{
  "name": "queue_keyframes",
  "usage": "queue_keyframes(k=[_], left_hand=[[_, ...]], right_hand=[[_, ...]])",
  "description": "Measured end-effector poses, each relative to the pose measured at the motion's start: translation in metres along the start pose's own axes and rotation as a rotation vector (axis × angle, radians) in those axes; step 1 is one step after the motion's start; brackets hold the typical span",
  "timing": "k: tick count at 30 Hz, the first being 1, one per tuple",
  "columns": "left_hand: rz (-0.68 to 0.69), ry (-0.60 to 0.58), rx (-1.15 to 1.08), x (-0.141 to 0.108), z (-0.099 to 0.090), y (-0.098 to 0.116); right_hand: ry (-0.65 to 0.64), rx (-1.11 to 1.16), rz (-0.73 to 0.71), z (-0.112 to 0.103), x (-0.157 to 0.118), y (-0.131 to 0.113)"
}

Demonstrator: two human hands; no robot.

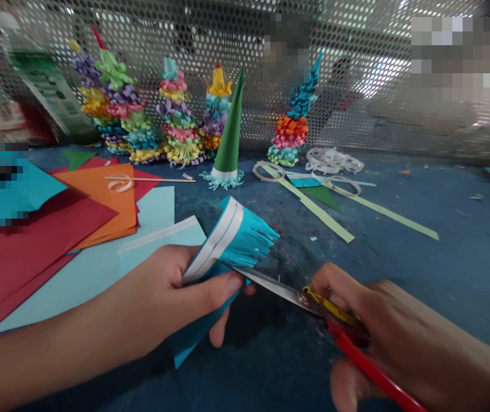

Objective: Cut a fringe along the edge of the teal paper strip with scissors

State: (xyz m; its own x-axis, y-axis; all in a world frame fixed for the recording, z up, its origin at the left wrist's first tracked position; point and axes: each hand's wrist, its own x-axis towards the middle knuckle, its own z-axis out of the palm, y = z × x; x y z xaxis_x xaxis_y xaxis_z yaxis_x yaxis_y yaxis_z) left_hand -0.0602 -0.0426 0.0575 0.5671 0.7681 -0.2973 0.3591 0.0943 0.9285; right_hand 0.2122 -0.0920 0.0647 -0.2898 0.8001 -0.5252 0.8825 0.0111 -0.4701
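Note:
Between the fingers and thumb of my left hand is a blue paper strip. White tape runs along one edge of it, and its far part is cut into a fine fringe. My right hand grips a pair of scissors with red and yellow handles. The blades lie against the strip, close to my left thumb, at the near end of the fringe. Behind the strip stands a green paper cone with a light blue fringe round its base.
Coloured paper sheets are stacked at the left. Several fringed paper cones line the perforated metal wall. Pale green strips, tape rings and white tape scraps lie right of centre. A bottle stands at the back left.

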Motion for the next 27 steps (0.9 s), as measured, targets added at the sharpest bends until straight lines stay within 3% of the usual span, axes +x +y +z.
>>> queue_keyframes(k=[7, 16, 20, 27], left_hand=[[-0.057, -0.023, -0.137, -0.0029, 0.0051, 0.0019], [-0.169, 0.019, -0.253, -0.0075, 0.0057, 0.0025], [-0.123, 0.024, -0.246, -0.0069, 0.0041, 0.0036], [-0.007, 0.166, -0.11, -0.0017, 0.0013, 0.0016]], right_hand=[[0.018, 0.073, -0.11, 0.0002, 0.0021, 0.0033], [0.01, 0.099, -0.092, -0.0004, 0.0031, 0.0012], [-0.003, 0.056, -0.031, 0.0001, 0.0024, 0.0037], [0.004, 0.039, 0.012, -0.0019, -0.0021, 0.0081]])
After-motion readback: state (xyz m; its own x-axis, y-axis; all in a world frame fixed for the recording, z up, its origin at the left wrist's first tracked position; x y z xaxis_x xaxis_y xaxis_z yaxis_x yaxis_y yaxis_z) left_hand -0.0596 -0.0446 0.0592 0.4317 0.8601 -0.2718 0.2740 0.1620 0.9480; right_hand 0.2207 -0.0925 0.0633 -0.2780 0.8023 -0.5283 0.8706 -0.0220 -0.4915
